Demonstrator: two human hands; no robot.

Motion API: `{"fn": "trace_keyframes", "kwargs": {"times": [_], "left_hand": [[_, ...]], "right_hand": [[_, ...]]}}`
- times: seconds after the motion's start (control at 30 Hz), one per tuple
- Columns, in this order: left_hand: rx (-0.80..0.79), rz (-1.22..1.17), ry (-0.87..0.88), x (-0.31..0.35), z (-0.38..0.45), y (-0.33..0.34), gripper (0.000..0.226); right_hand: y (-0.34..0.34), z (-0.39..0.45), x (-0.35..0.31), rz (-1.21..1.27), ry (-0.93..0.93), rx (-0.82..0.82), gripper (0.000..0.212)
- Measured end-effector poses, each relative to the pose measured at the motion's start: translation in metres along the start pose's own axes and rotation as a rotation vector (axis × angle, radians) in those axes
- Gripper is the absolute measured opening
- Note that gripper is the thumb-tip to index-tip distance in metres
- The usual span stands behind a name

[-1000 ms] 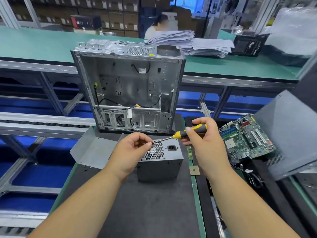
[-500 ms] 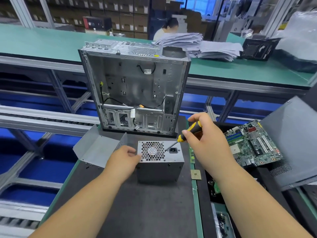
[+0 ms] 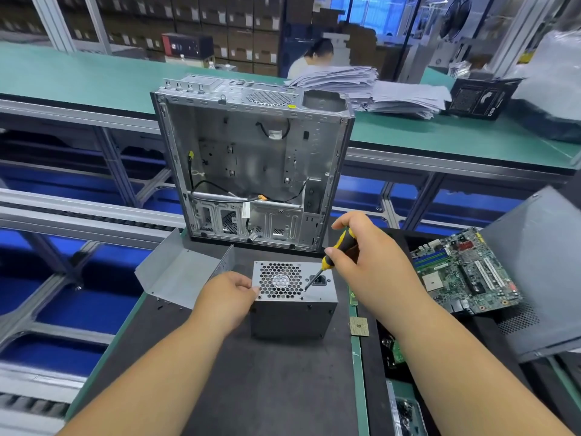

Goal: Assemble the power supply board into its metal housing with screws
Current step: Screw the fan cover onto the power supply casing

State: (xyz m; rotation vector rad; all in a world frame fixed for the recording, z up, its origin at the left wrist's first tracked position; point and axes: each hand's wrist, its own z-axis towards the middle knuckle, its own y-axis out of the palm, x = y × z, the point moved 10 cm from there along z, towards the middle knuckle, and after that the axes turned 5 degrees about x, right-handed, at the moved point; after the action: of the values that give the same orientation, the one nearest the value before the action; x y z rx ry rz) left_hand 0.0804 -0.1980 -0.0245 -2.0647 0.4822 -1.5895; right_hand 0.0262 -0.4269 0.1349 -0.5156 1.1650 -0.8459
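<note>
Since a moment ago the yellow-and-black screwdriver (image 3: 337,253) has tipped steeper, its tip now on the grey metal power supply box (image 3: 294,302) beside the honeycomb fan grille. Right hand (image 3: 369,267) grips its handle; left hand (image 3: 228,298) holds the box's left edge. Beyond both hands stands the open silver computer case (image 3: 251,165).

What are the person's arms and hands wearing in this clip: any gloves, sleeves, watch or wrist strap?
Nothing shows on either one. The left hand and the right hand are bare, with no gloves, rings or finger cots. Both forearms are uncovered as far as the bottom edge of the frame: no sleeves, watch, bracelet or grounding strap in view.
</note>
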Motion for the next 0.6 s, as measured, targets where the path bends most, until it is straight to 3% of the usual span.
{"fn": "trace_keyframes", "kwargs": {"times": [0.2, 0.43, 0.6], "left_hand": [[-0.023, -0.040, -0.036, -0.004, 0.003, 0.003, 0.009], [-0.200, -0.213, -0.132, -0.013, 0.010, 0.025, 0.001], [-0.280, -0.329, -0.148, -0.009, 0.010, 0.035, 0.014]], "right_hand": [[0.008, 0.001, -0.001, -0.015, -0.006, -0.038, 0.024], [0.011, 0.001, -0.001, -0.029, -0.008, -0.036, 0.026], [0.011, 0.002, -0.001, -0.032, 0.001, -0.038, 0.025]]}}
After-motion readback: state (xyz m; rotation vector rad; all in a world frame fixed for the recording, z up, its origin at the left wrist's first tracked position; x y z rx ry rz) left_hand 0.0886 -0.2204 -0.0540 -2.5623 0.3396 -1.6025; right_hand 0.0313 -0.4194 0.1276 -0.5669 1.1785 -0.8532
